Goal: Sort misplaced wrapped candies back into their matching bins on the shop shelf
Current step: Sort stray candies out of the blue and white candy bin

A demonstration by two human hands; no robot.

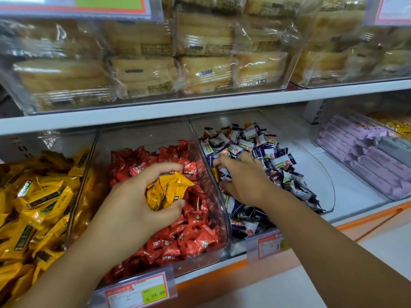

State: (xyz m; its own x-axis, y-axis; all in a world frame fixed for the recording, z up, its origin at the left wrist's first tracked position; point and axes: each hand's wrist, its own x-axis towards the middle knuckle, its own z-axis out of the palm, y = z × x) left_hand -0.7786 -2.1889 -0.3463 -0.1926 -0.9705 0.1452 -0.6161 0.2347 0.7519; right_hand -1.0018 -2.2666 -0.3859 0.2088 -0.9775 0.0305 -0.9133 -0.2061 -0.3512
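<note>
Head view, wide-angle, edges blurred. Left hand [142, 196] is curled around a bunch of yellow foil-wrapped candies [167, 192], thumb and fingertips pressed on them, held above the clear plastic bin of red wrapped candies [189, 221], the middle bin. Exact candy count in the fist unclear; wrappers overlap. Right hand [241, 176] lies palm-down w/ fingers spread in the clear bin of navy-and-white wrapped candies [262, 156]; fingertips buried in wrappers, so can't tell if it pinches anything. A yellow bit [215, 174] shows just beside its fingers at the bin wall. Bin of yellow wrapped candies [37, 196] at far left, cut off by frame. Price tag [135, 291] text mostly unreadable. Bagged cakes [142, 63] on the upper shelf, blurred.
</note>
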